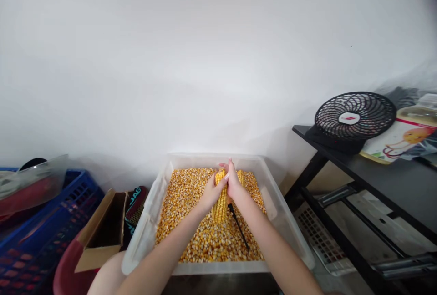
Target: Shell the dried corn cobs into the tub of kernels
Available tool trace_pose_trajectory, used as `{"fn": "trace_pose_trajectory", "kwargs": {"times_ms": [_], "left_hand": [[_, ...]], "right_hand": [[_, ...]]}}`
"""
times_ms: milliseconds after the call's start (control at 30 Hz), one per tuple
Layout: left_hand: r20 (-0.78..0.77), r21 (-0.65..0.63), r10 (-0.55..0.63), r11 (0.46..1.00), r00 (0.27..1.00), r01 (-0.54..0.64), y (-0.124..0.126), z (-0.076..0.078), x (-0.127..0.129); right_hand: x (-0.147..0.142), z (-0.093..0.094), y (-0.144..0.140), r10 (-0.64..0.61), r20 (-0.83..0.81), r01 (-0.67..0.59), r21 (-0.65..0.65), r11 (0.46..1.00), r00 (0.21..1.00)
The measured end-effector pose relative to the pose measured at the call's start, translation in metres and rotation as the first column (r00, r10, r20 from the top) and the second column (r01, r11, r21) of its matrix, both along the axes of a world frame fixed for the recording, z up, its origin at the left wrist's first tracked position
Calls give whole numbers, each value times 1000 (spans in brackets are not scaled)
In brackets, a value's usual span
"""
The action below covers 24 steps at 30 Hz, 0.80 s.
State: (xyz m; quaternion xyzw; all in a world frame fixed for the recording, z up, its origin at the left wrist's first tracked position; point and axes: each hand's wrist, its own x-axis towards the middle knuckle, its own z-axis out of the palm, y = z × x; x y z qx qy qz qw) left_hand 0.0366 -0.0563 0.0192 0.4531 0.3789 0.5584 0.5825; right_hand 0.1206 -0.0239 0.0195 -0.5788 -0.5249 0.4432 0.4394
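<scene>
A yellow corn cob [220, 204] stands nearly upright over a clear plastic tub [143, 236] filled with loose corn kernels [201, 236]. My left hand [210, 193] wraps the cob from the left. My right hand [232, 181] grips the cob's upper part from the right, fingers curled over its top. A thin black rod [239, 227] slants down from under my right hand across the kernels; whether a hand holds it is hidden.
A blue crate [41, 240] and an open cardboard box [102, 231] sit to the left of the tub. On the right, a black table [392, 181] carries a small black fan [353, 119] and a bottle [414, 124]. A white wall rises behind.
</scene>
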Motion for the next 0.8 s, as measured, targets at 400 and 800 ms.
{"fn": "trace_pose_trajectory", "kwargs": {"times_ms": [400,800], "left_hand": [[270,-320,363,907,892,-272,53,-19,-48],[-501,-25,256,951,827,-309,78,-53,-91]], "right_hand": [[-9,0,-35,470,1,-464,-165,870,882],[-7,-32,-27,318,428,-274,-164,948,846]]}}
